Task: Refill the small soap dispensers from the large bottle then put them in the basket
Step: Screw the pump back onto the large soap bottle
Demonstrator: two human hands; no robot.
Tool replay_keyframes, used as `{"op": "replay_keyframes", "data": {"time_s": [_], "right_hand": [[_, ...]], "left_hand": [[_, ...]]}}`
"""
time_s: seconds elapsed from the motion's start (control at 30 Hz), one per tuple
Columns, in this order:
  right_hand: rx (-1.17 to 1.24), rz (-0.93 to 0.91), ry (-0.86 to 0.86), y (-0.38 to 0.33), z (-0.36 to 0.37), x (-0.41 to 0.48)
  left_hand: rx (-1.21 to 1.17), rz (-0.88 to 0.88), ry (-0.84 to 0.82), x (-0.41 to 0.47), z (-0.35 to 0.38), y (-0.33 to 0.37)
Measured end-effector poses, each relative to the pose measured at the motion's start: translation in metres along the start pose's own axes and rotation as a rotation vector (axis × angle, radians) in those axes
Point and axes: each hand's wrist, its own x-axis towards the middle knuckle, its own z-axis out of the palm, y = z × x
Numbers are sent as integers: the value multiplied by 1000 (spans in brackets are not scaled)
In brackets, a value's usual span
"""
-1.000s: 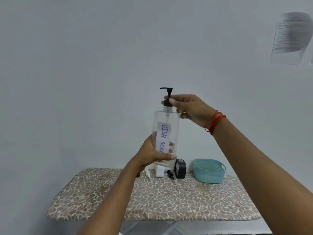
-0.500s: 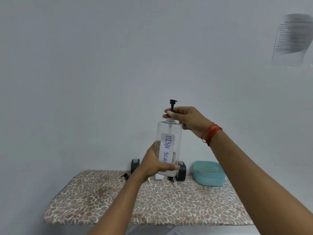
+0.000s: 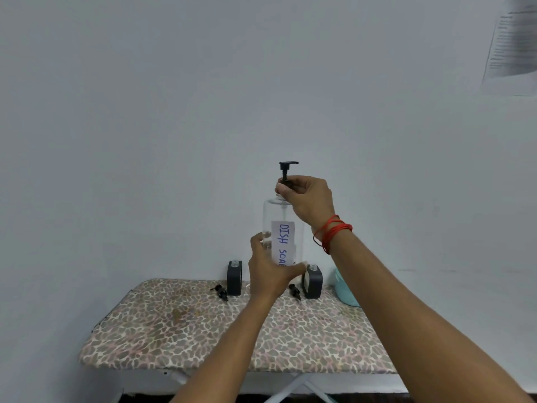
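I hold a large clear bottle (image 3: 283, 225) labelled "DISH SOAP" upright above the back of the table. My left hand (image 3: 268, 271) grips its lower body. My right hand (image 3: 308, 199) pinches the collar of its black pump (image 3: 286, 170) at the neck. Two small dark dispensers stand capless on the table, one (image 3: 234, 277) left of the bottle and one (image 3: 313, 282) right of it. Their black pump tops lie beside them, one (image 3: 220, 292) on the left and one (image 3: 295, 292) on the right. The teal basket (image 3: 344, 292) is mostly hidden behind my right forearm.
The table (image 3: 203, 330) has a leopard-print cover and stands against a plain white wall. A sheet of paper (image 3: 513, 45) hangs on the wall at upper right. A white object behind my left hand is almost fully hidden.
The pump head has turned, its spout now pointing right. The bottle sits lower against the table, and the left dark dispenser with its pump top has come into view.
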Motion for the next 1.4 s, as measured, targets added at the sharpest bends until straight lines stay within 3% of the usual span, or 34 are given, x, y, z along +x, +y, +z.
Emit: {"op": "replay_keyframes", "data": {"time_s": [0.17,0.37,0.47,0.63,0.77,1.03,1.4], "right_hand": [[31,-67,-165,15,8,-2],[-151,35,-2,75,30,-8],[-233,135,-24,135,59,-24],[-325,447,-230,252,122,-74],[-368,549,-294,324,156,-102],[-558,343,-287,389,172,-116],[-564,313,-289,392,173,-117]], "left_hand": [[125,48,202,9,-10,-32],[257,-86,227,28,-47,-85],[318,-156,270,37,-78,-124],[367,-326,353,49,-125,-204],[405,-413,403,71,-147,-265],[420,-426,442,94,-167,-339],[396,-456,470,88,-162,-346]]}}
